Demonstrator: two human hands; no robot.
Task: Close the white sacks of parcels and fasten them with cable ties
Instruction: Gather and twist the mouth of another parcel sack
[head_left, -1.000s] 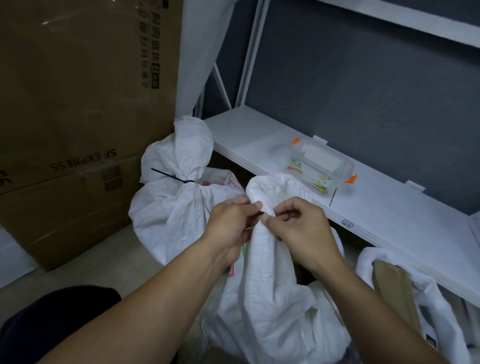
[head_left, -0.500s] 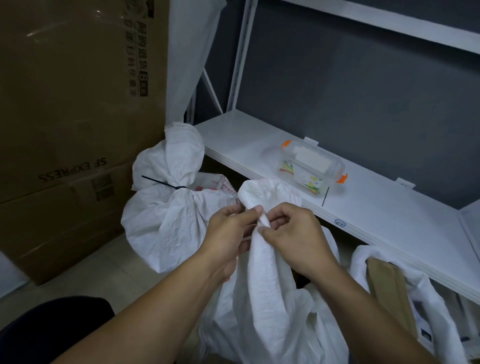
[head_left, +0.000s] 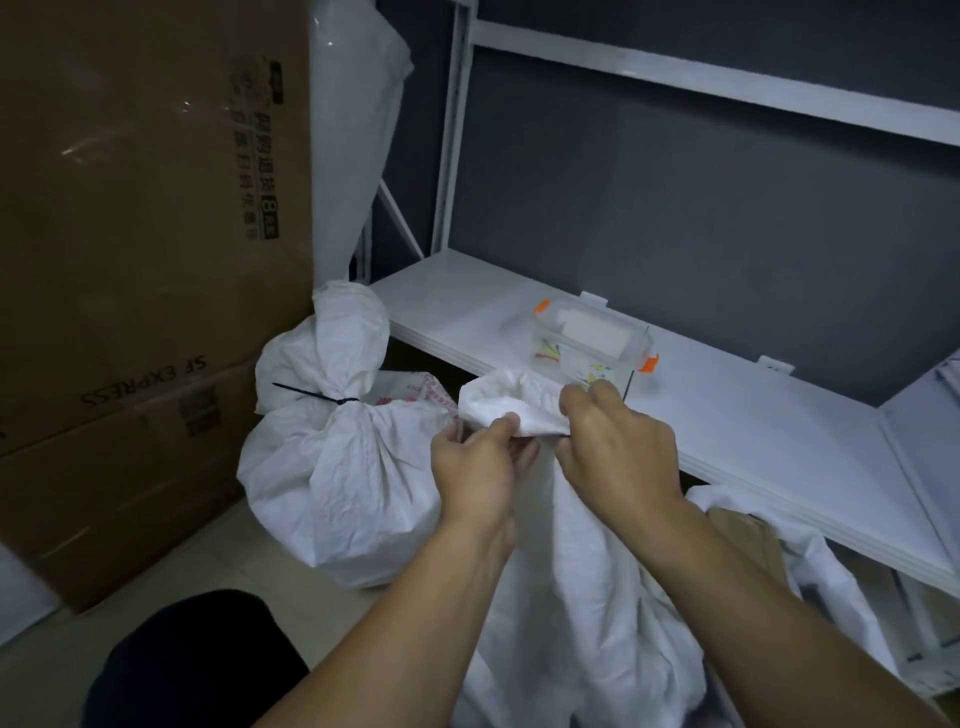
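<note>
Left hand (head_left: 480, 465) and right hand (head_left: 618, 452) each pinch the bunched mouth of the white woven plastic sack (head_left: 587, 597), which stands on the floor against the white metal shelf (head_left: 753, 431). This looks like the gathering step. Next, a tie must circle that neck, like the thin black cable tie (head_left: 317, 398) on the tied white sack (head_left: 343, 478) beside it.
</note>
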